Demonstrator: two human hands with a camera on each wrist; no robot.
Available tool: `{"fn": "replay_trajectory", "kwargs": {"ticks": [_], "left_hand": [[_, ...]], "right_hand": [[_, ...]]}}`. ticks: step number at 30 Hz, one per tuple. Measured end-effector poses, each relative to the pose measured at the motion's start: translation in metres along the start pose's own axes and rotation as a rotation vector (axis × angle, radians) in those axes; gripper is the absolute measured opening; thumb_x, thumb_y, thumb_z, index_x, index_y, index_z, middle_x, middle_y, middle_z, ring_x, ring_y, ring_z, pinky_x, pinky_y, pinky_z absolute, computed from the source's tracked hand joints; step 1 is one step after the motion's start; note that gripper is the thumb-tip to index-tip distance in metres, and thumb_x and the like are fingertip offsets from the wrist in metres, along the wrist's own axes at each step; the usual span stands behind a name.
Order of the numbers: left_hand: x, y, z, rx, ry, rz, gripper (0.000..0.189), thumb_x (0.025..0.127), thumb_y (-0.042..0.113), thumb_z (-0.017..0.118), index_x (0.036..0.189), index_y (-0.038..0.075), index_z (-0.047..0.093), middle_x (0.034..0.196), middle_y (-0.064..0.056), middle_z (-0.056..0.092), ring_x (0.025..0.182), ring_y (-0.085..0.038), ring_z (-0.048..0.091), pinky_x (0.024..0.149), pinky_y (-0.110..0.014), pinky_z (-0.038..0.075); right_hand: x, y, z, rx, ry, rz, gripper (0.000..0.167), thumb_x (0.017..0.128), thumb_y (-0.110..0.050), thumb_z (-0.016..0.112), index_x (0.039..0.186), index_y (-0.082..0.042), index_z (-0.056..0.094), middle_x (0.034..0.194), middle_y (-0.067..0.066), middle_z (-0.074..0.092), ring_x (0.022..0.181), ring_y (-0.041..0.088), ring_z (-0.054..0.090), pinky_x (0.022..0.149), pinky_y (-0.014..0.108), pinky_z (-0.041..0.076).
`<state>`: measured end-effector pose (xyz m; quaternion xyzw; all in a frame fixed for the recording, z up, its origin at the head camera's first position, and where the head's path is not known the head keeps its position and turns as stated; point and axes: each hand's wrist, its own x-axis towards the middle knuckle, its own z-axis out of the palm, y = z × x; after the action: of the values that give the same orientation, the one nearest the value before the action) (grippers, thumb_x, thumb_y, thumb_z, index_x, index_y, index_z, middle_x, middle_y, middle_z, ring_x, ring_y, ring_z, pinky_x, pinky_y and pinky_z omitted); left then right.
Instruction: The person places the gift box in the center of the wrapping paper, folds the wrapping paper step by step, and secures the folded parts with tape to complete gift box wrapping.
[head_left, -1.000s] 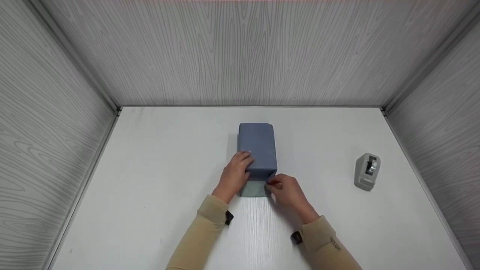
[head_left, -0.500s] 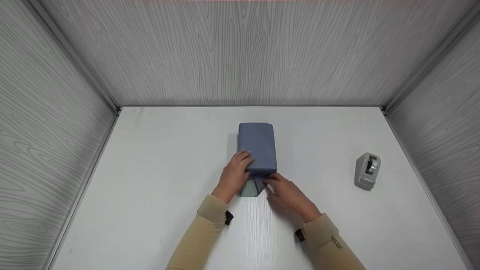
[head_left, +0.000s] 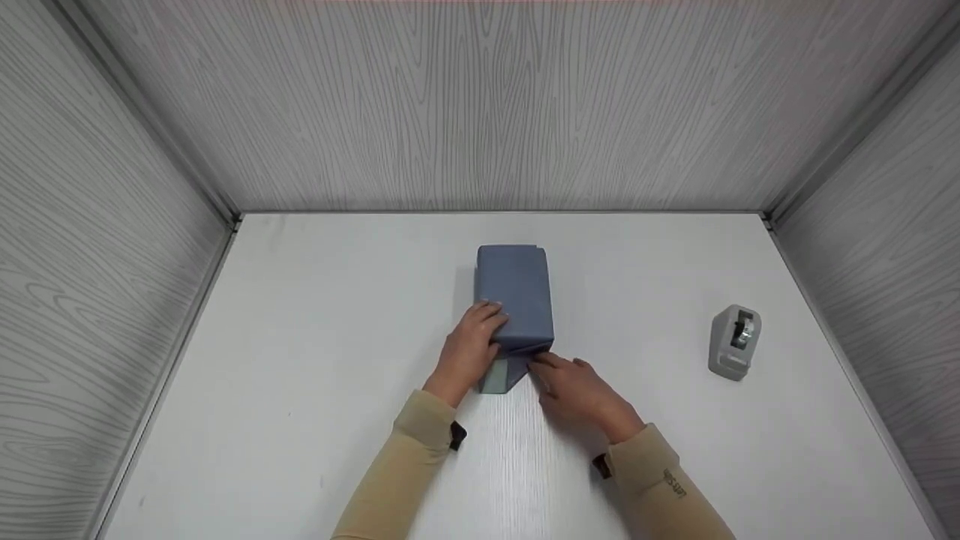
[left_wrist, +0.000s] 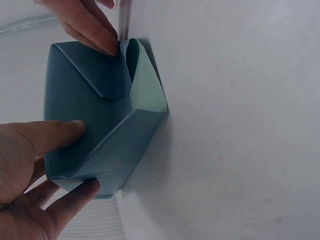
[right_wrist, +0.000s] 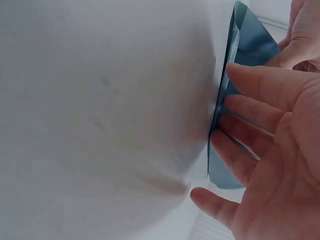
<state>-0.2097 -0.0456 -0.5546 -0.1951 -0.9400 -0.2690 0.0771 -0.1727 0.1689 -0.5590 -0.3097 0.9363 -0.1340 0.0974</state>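
Observation:
A box wrapped in blue paper (head_left: 516,289) lies lengthwise on the white table, its near end only partly folded. At that end a paper flap (head_left: 495,377) lies toward the person, showing a pale green inner side. My left hand (head_left: 469,349) holds the box at its near left corner; in the left wrist view the thumb (left_wrist: 67,132) presses the end face and fingers lie along the side. My right hand (head_left: 581,386) rests at the near right corner. In the right wrist view its extended fingers (right_wrist: 255,112) press the folded paper inward.
A grey tape dispenser (head_left: 735,343) with a roll of tape stands to the right on the white table (head_left: 337,315). Wood-grain panels (head_left: 480,105) enclose the table at the back and both sides.
My right hand has gone from pinching the paper's right edge to pushing it inward with extended fingers. The right side of the flap is now folded into a slant. My left hand has stayed put.

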Motion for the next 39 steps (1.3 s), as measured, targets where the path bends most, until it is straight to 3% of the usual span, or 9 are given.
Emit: {"fn": "replay_trajectory", "kwargs": {"ticks": [5,10,16,23,33,39], "left_hand": [[0.000,0.000,0.001,-0.005,0.020,0.012,0.044,0.081,0.000,0.078,0.124,0.007,0.067,0.138,-0.008,0.054,0.133,-0.027,0.043,0.102,-0.039,0.043],[0.000,0.002,0.000,0.009,-0.008,-0.019,0.045,0.083,0.002,0.077,0.126,0.008,0.066,0.141,-0.006,0.052,0.135,-0.025,0.041,0.102,-0.038,0.042],[0.000,0.002,0.000,0.018,-0.014,-0.030,0.045,0.083,0.003,0.077,0.126,0.009,0.065,0.141,-0.005,0.052,0.136,-0.025,0.041,0.103,-0.038,0.042],[-0.001,0.002,0.000,0.017,-0.017,-0.026,0.045,0.084,0.003,0.076,0.127,0.009,0.065,0.142,-0.006,0.051,0.136,-0.025,0.040,0.104,-0.038,0.041],[0.000,0.001,0.000,0.017,0.005,-0.007,0.044,0.083,0.002,0.076,0.125,0.007,0.066,0.140,-0.007,0.053,0.134,-0.026,0.042,0.102,-0.039,0.042],[-0.001,0.000,0.001,0.033,0.019,0.009,0.043,0.082,0.001,0.077,0.124,0.007,0.066,0.138,-0.008,0.054,0.133,-0.027,0.043,0.101,-0.038,0.043]], "right_hand": [[-0.003,0.002,0.002,-0.096,0.007,-0.014,0.047,0.094,-0.021,0.067,0.137,-0.005,0.057,0.140,0.010,0.053,0.122,0.027,0.055,0.094,0.063,0.041],[-0.007,0.002,0.005,-0.140,0.022,-0.044,0.049,0.094,-0.026,0.068,0.137,-0.006,0.057,0.140,0.008,0.051,0.126,0.024,0.052,0.098,0.065,0.036],[-0.011,-0.004,0.011,-0.180,0.042,-0.102,0.060,0.093,-0.038,0.067,0.141,-0.005,0.053,0.146,0.015,0.044,0.134,0.030,0.043,0.100,0.065,0.034],[-0.012,-0.017,0.013,-0.218,-0.028,-0.114,0.069,0.090,-0.050,0.065,0.141,-0.005,0.053,0.150,0.027,0.036,0.139,0.041,0.033,0.104,0.062,0.033],[-0.017,-0.042,0.014,-0.315,-0.011,-0.142,0.071,0.087,-0.052,0.069,0.137,-0.004,0.056,0.141,0.018,0.049,0.130,0.033,0.047,0.099,0.057,0.040],[-0.022,-0.052,0.016,-0.257,-0.044,-0.187,0.061,0.088,-0.049,0.069,0.132,-0.008,0.060,0.140,0.015,0.052,0.128,0.030,0.050,0.099,0.055,0.041]]}}
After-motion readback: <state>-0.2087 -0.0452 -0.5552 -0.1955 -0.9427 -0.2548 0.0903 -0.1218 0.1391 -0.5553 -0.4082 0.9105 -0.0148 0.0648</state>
